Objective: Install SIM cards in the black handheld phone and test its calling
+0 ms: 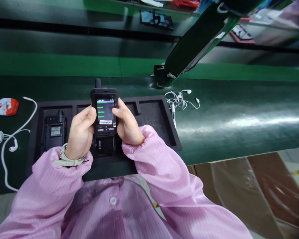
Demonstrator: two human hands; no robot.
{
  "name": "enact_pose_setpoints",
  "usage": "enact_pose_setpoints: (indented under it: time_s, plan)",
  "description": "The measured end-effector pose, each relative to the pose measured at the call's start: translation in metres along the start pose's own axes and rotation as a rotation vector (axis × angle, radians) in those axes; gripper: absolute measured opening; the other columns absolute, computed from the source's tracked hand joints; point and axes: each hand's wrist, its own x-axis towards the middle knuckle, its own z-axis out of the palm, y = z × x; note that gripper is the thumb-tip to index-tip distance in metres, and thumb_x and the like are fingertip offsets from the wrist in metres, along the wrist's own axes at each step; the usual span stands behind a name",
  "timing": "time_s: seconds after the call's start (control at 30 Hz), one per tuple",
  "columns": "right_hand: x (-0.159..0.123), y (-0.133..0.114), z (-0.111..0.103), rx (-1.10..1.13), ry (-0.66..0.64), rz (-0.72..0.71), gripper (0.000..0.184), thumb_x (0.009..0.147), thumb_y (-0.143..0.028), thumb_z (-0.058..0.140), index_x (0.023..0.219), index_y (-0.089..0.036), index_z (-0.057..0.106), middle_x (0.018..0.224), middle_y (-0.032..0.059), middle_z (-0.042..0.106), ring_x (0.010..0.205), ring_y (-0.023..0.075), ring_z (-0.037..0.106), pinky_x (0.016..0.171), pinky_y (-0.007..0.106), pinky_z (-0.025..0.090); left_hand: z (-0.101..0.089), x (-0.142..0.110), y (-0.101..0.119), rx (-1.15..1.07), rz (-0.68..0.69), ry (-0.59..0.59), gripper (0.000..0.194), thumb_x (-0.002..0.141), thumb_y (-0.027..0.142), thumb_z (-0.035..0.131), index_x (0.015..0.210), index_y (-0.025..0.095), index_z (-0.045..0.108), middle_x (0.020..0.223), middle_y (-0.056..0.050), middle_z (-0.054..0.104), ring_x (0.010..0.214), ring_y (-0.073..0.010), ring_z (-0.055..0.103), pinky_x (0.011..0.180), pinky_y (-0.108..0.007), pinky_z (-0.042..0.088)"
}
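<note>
A black handheld radio phone (pixel 104 111) with a lit screen and a short antenna is held upright between both hands over a black foam tray (pixel 149 116). My left hand (pixel 81 132) wraps its left side, thumb near the screen. My right hand (pixel 126 124) grips the right side, thumb resting on the screen edge. A second black device (pixel 54 131) lies face down in the tray's left slot. Another dark device (pixel 106 147) sits in the slot below the held one, partly hidden.
White earphones (pixel 180 99) lie tangled right of the tray. More white cable and an earbud (pixel 12 146) lie at the left, near a red and white tape roll (pixel 7 106). A green arm (pixel 196 39) slants over the green bench. Brown cartons (pixel 251 189) stand below right.
</note>
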Motion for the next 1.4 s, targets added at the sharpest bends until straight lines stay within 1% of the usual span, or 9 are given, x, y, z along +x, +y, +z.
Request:
enact_pose_setpoints:
  time_s: [0.13,0.3,0.4,0.57,0.7,0.87,1.07,1.27,1.4]
  plan:
    - [0.000,0.002,-0.002,-0.064,-0.029,-0.027,0.041,0.087,-0.041,0.058,0.124,-0.024,0.057,0.133,0.0027,0.068,0.130,0.0228,0.061,0.117,0.040,0.047,-0.002,0.001,-0.001,0.019,0.056,0.036,0.033,0.087,0.048,0.078,0.074,0.019,0.069,0.092,-0.008,0.076,0.105,-0.0288,0.073,0.087,-0.038,0.060]
    - [-0.001,0.008,-0.004,-0.046,-0.043,-0.044,0.039,0.088,-0.039,0.059,0.124,-0.024,0.055,0.120,0.0021,0.071,0.118,0.0229,0.066,0.107,0.040,0.053,-0.002,0.001,-0.001,0.045,0.056,0.018,0.032,0.089,0.048,0.076,0.077,0.019,0.073,0.095,-0.008,0.077,0.106,-0.0288,0.072,0.088,-0.038,0.060]
    - [0.000,0.009,-0.005,-0.057,-0.033,-0.027,0.037,0.088,-0.039,0.058,0.121,-0.025,0.054,0.114,0.0015,0.071,0.115,0.0233,0.066,0.104,0.041,0.054,-0.001,0.001,-0.001,0.056,0.059,0.011,0.030,0.089,0.048,0.076,0.080,0.019,0.075,0.094,-0.008,0.077,0.105,-0.0286,0.072,0.087,-0.037,0.060]
    - [0.000,0.007,-0.003,-0.070,-0.028,-0.016,0.037,0.086,-0.038,0.058,0.120,-0.024,0.053,0.114,0.0015,0.070,0.115,0.0231,0.065,0.105,0.041,0.054,-0.001,0.000,-0.001,0.068,0.068,0.001,0.029,0.090,0.047,0.075,0.083,0.019,0.076,0.095,-0.008,0.077,0.104,-0.0280,0.072,0.086,-0.037,0.060]
    - [-0.001,0.004,-0.002,-0.076,-0.021,-0.022,0.039,0.086,-0.036,0.059,0.123,-0.026,0.051,0.115,0.0012,0.069,0.113,0.0229,0.065,0.104,0.041,0.053,-0.002,-0.001,-0.002,0.093,0.071,0.008,0.031,0.090,0.048,0.075,0.079,0.019,0.074,0.097,-0.008,0.077,0.105,-0.0277,0.072,0.087,-0.036,0.060]
    - [-0.002,0.004,-0.002,-0.115,-0.010,-0.061,0.031,0.088,-0.033,0.058,0.117,-0.026,0.053,0.114,-0.0001,0.067,0.108,0.0213,0.063,0.105,0.040,0.052,-0.002,0.000,-0.002,0.096,0.064,0.008,0.030,0.090,0.049,0.075,0.082,0.020,0.075,0.096,-0.008,0.077,0.105,-0.0283,0.072,0.087,-0.037,0.060]
    - [-0.001,0.003,-0.003,-0.093,-0.005,-0.088,0.029,0.089,-0.033,0.057,0.116,-0.025,0.053,0.108,0.0001,0.065,0.104,0.0205,0.062,0.102,0.039,0.053,-0.002,-0.001,-0.002,0.121,0.072,0.013,0.029,0.091,0.048,0.073,0.082,0.020,0.075,0.095,-0.008,0.076,0.109,-0.0299,0.071,0.087,-0.038,0.061]
    - [-0.006,-0.008,0.003,-0.247,0.034,-0.135,0.040,0.083,-0.033,0.064,0.120,-0.029,0.049,0.121,0.0017,0.068,0.114,0.0223,0.062,0.112,0.043,0.050,0.000,-0.003,-0.001,0.099,0.112,-0.024,0.025,0.095,0.043,0.070,0.085,0.022,0.078,0.095,-0.007,0.076,0.107,-0.0282,0.071,0.088,-0.037,0.060]
    - [-0.007,-0.006,0.002,-0.281,0.047,-0.150,0.041,0.085,-0.037,0.067,0.122,-0.029,0.051,0.124,0.0018,0.067,0.112,0.0220,0.063,0.111,0.043,0.052,0.001,-0.003,-0.002,0.100,0.132,-0.031,0.023,0.095,0.042,0.070,0.090,0.022,0.079,0.094,-0.007,0.075,0.107,-0.0277,0.071,0.089,-0.037,0.060]
